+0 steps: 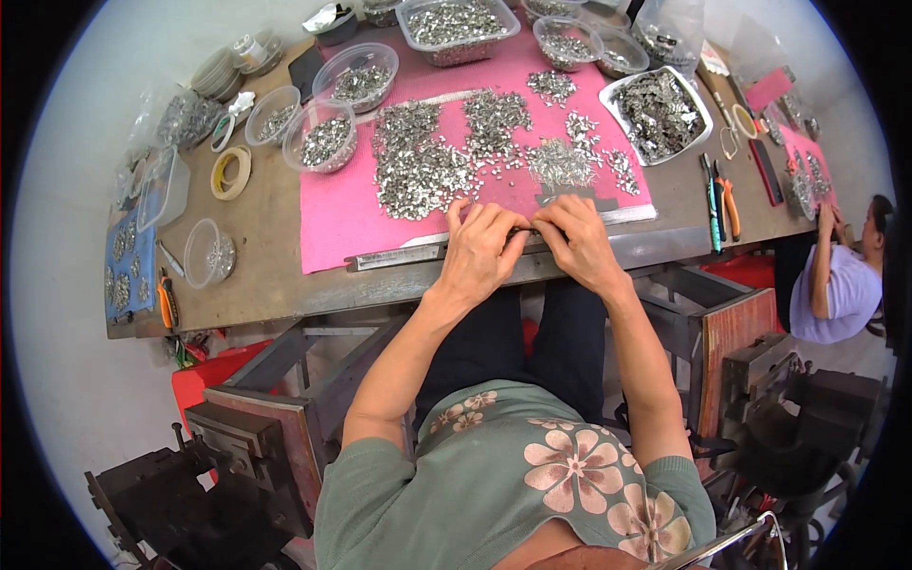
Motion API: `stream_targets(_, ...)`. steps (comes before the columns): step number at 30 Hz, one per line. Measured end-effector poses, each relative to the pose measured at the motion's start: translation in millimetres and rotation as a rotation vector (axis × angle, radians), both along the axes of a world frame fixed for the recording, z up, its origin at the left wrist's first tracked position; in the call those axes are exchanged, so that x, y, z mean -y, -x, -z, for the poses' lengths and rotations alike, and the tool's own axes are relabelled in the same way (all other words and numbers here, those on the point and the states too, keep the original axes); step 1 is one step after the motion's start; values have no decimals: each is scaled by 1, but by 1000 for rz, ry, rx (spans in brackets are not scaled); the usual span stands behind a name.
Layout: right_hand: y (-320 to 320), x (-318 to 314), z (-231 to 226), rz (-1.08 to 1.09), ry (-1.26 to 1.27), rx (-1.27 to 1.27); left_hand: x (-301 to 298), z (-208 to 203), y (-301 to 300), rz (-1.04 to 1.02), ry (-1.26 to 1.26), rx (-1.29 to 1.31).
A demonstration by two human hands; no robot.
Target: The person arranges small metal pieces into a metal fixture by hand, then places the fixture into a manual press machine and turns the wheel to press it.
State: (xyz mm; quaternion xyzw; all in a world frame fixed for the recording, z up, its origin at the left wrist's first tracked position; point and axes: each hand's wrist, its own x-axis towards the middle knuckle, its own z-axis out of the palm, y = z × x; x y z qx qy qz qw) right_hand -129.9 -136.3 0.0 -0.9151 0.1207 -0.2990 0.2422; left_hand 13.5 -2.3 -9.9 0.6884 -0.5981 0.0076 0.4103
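My left hand [483, 245] and my right hand [579, 241] meet at the front edge of the workbench, fingertips almost touching. Between them they pinch a small, thin dark piece [522, 230], mostly covered by the fingers, so its kind cannot be made out. Just beyond the hands lies a pink mat [328, 223] bearing heaps of small silvery metal parts [426, 176]. A pile of fine, pin-like metal pieces [560, 163] sits closest to my right hand. To the left of my left hand, a metal ruler-like strip [397, 257] runs along the mat's front edge.
Clear plastic tubs [323, 142] of metal parts stand behind and left. A white tray [655, 114] of parts and orange-handled pliers [729, 201] are at right. Tape [231, 173] and another pair of pliers [168, 302] lie left. Another person [841, 275] works at far right.
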Motion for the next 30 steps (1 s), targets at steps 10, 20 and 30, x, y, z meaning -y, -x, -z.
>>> stream_targets(10, -4, 2, 2, -20, -21, -14, -2, 5, 5, -87, 43, 56)
stream_targets(20, -59, 28, 14, 47, 164, 11, -2, 7, 3, -81, 137, 10)
stream_targets(30, 6, -5, -2, 31, 20, 23, 0, 4, 2, -74, 128, 26)
